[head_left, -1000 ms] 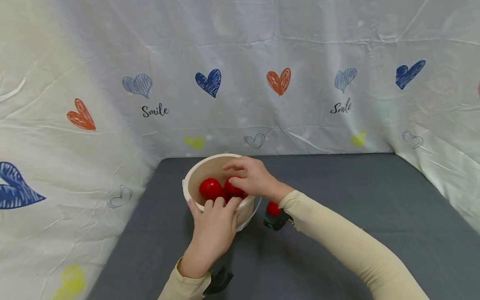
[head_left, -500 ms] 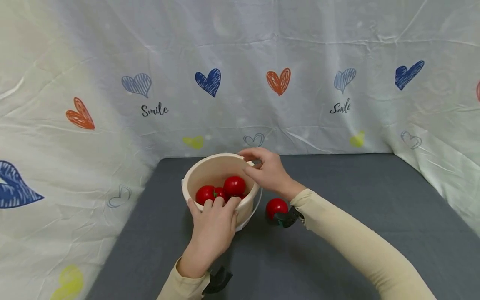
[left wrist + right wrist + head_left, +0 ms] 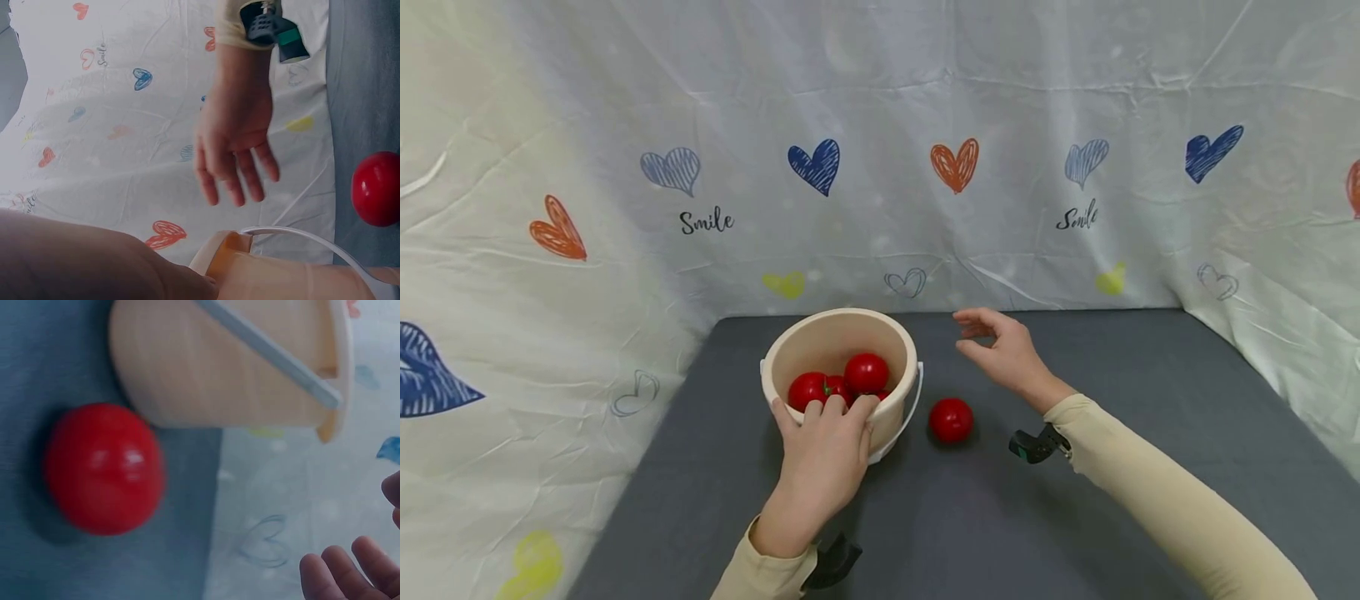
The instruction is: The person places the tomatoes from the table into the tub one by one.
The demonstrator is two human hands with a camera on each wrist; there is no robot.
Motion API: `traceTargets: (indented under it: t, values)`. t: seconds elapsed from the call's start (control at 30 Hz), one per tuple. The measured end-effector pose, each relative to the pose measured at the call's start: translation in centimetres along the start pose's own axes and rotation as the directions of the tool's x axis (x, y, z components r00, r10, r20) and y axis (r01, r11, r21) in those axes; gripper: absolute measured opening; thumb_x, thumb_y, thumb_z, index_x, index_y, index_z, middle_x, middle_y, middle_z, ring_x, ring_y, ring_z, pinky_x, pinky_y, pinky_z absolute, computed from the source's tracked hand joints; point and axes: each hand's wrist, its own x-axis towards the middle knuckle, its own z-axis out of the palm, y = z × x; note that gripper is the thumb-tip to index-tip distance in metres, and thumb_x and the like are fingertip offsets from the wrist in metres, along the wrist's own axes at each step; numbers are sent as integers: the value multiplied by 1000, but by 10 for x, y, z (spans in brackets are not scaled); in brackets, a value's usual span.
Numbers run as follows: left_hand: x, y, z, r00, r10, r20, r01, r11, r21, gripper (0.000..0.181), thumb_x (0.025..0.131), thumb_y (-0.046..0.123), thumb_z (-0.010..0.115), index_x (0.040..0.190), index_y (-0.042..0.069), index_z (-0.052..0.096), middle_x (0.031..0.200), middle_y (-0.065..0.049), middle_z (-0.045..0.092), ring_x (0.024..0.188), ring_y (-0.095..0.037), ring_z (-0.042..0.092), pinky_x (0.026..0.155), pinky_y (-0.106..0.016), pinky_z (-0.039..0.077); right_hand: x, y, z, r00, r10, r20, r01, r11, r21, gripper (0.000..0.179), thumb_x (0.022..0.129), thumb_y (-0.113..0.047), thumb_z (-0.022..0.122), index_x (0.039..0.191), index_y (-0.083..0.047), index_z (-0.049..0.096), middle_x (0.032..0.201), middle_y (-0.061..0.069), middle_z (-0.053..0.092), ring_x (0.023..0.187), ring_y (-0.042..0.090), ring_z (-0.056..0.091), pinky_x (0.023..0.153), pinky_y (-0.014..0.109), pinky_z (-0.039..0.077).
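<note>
A cream bucket [image 3: 891, 423] with a thin pale handle stands on the dark table, tipped slightly so its opening shows. My left hand [image 3: 820, 462] grips its near rim, fingers hooked over the edge. Inside lie several red tomatoes [image 3: 867, 372], one showing a green stem; others are partly hidden behind my fingers. Another tomato [image 3: 951, 420] rests on the table to the right of the bucket. My right hand [image 3: 1009, 354] hovers up and to the right of that tomato, fingers loosely bent, holding nothing. The left wrist view also shows this right hand [image 3: 236, 134] hanging in the air.
Grey cloth covers the table [image 3: 1120, 392]. A white curtain [image 3: 880, 100] printed with hearts and "Smile" hangs behind it and along the sides. A dark wrist device [image 3: 1037, 444] is strapped under my right wrist, with another [image 3: 835, 562] under the left.
My right hand has let go of a tomato in the bucket and moved out to the right, uncovering the loose tomato on the table. The left hand stays on the rim.
</note>
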Motion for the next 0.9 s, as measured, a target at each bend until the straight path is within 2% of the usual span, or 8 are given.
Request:
traceTargets:
  t: [0.1, 0.33, 0.63, 0.9]
  values:
    - [-1, 0, 0, 1000, 6, -3, -6, 1000, 4, 32, 82, 15, 79, 112, 18, 70, 92, -14, 69, 84, -37, 62, 98, -84, 30, -10, 15, 3, 999, 36, 17, -36, 999, 7, 40, 95, -13, 66, 134, -11, 64, 137, 13, 66, 117, 31, 68, 92, 49, 58]
    - [0, 0, -1, 1000, 7, -9, -7, 1000, 4, 32, 82, 15, 80, 112, 19, 70, 92, -14, 70, 85, -37, 63, 98, -84, 30, -30, 39, 14, 998, 41, 52, -42, 999, 7, 38, 93, -11, 67, 131, -7, 65, 134, 18, 66, 113, 34, 70, 89, 48, 59]
    - [-1, 0, 1, 1000, 10, -5, -10, 1000, 4, 32, 82, 15, 80, 112, 19, 70, 92, -14, 69, 84, -37, 62, 98, -84, 30, -43, 51, 30, 989, 67, 130, -65, 998, -17, 40, 92, -14, 67, 131, -7, 66, 135, 13, 66, 116, 34, 68, 88, 46, 59]
    - [-1, -1, 1, 1000, 4, -6, -4, 1000, -4, 33, 82, 16, 81, 113, 19, 70, 93, -14, 70, 85, -37, 63, 99, -84, 29, -48, 56, 42, 981, 29, 193, -18, 998, -56, 36, 89, -15, 69, 124, -6, 70, 127, 15, 68, 111, 34, 67, 85, 42, 58]
